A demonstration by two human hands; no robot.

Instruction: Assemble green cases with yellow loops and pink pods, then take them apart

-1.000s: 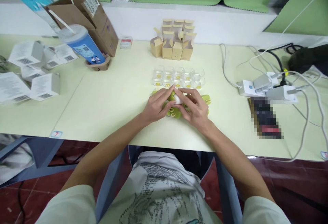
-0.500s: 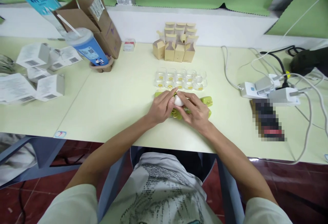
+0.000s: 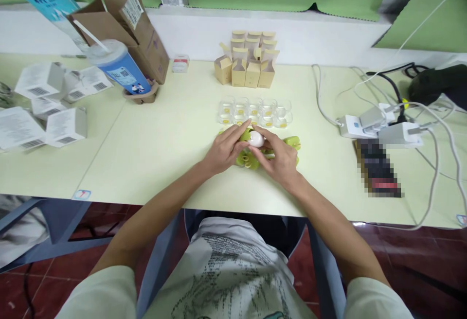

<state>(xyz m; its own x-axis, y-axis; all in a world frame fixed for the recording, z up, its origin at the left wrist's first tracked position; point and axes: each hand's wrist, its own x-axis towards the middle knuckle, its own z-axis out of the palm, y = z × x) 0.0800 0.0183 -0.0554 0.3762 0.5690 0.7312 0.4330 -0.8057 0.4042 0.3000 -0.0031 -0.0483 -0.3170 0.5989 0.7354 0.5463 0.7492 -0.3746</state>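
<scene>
Between my two hands is a small, smooth, white egg-shaped object (image 3: 256,139). My right hand (image 3: 279,159) pinches it between thumb and fingers. My left hand (image 3: 222,151) grips a green cover (image 3: 245,135), which sits against the white object's left end. Beneath and around my hands lie several more yellow-green pieces (image 3: 292,142), some with ring-like parts; my fingers partly hide them. Just beyond, clear plastic cups (image 3: 268,110) with yellow round marks stand in two rows.
Small open cardboard boxes (image 3: 253,73) stand in rows by the wall. To the left are a blue drink cup (image 3: 127,73), a brown carton (image 3: 146,37), a bottle (image 3: 47,0) and white boxes (image 3: 65,124). Rightward lie a power strip (image 3: 352,127), cables and a pixelated dark object (image 3: 377,166).
My hands have drawn slightly apart, and more of the white object and green cover shows between them. The view has shifted slightly.
</scene>
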